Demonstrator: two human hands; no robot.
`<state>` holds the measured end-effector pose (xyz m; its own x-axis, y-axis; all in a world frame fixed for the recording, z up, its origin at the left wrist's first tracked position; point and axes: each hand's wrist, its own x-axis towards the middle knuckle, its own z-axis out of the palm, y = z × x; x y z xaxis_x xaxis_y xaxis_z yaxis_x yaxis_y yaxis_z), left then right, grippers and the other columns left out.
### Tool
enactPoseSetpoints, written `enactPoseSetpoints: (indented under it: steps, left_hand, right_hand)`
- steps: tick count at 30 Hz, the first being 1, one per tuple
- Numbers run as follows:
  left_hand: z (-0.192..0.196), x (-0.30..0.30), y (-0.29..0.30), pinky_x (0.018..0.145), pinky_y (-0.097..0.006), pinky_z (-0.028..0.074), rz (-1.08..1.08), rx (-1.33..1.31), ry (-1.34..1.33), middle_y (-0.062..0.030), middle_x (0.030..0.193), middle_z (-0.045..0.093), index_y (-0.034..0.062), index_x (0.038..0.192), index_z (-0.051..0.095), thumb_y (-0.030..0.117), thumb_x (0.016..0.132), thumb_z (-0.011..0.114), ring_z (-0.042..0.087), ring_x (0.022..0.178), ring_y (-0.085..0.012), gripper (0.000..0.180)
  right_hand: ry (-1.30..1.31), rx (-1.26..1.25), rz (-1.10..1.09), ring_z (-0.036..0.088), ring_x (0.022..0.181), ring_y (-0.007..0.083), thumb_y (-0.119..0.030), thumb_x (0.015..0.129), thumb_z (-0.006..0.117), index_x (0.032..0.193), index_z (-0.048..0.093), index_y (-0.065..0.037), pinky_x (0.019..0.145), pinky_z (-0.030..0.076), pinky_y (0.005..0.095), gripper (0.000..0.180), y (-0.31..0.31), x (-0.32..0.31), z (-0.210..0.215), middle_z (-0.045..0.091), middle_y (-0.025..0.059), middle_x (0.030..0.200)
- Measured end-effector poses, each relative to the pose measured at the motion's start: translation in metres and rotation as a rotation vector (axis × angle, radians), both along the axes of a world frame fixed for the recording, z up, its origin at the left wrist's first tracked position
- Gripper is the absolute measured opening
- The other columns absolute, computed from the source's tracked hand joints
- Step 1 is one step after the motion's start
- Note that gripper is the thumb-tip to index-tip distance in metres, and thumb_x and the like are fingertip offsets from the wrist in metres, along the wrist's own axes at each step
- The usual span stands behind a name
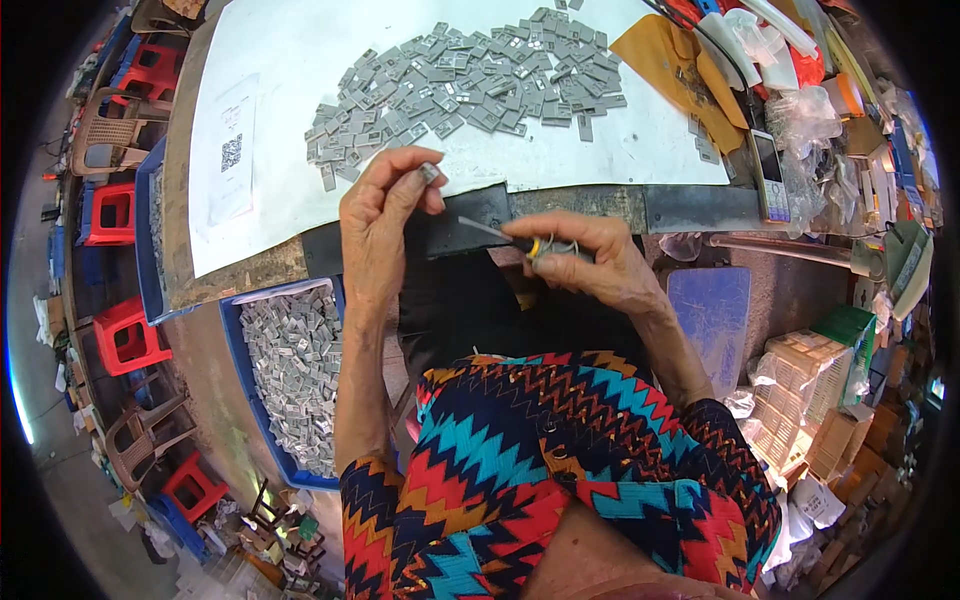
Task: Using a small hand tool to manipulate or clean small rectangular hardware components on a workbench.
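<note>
Between the thumb and fingertips of my left hand (pixel 378 220) is a small grey metal piece (pixel 429 173), raised above the table's near edge. My right hand (pixel 605 262) is closed round a screwdriver-like tool (pixel 482 228) with a thin metal shaft and a black and yellow handle. Its shaft points left toward my left hand, apart from the metal piece. The shape of the tool's tip is too small to make out. Beyond my hands, a wide heap of flat grey metal pieces (pixel 470 85) lies on a white sheet (pixel 270 120) covering the table.
Black strips (pixel 690 208) line the table's near edge. A blue bin (pixel 240 370) full of small grey pieces stands below at the left. Tan cloth (pixel 680 70), a keypad phone (pixel 770 175) and plastic bags lie at the right. Red stools (pixel 130 335) stand farther left.
</note>
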<state>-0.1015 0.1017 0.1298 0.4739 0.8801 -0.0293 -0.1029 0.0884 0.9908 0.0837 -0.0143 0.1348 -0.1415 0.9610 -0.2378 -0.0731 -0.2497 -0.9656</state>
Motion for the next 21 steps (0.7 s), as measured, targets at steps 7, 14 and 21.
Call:
enactPoseSetpoints:
  steps: [7,14,21]
  left_hand:
    - [-0.007,0.025,-0.004,0.055,-0.019,0.030,-0.056,-0.412,-0.385,-0.0018,0.072,0.046,-0.0047,0.109,0.049,0.014,0.089,0.047,0.035,0.060,-0.0065,0.028]
    - [-0.009,0.035,-0.002,0.054,-0.019,0.029,-0.099,-0.467,-0.310,-0.0022,0.074,0.046,-0.0076,0.111,0.048,0.016,0.090,0.047,0.034,0.060,-0.0062,0.032]
    - [-0.013,0.040,-0.003,0.052,-0.020,0.030,-0.181,-0.348,-0.229,-0.0011,0.071,0.047,-0.0098,0.112,0.048,0.019,0.089,0.049,0.036,0.058,-0.0060,0.037]
  right_hand:
    - [-0.205,0.259,-0.146,0.055,0.072,0.0074,-0.005,0.083,0.055,0.114,0.053,-0.002,0.065,0.047,0.0213,0.031,0.012,-0.001,-0.009,0.058,0.0040,0.083]
    - [-0.222,0.226,-0.178,0.057,0.075,0.0093,-0.006,0.083,0.054,0.114,0.052,0.000,0.065,0.050,0.0225,0.032,0.014,0.002,-0.012,0.059,0.0075,0.096]
    - [-0.190,0.248,-0.201,0.057,0.084,0.0120,-0.006,0.083,0.054,0.114,0.052,0.000,0.067,0.052,0.0234,0.032,0.017,0.008,-0.015,0.057,0.0083,0.104]
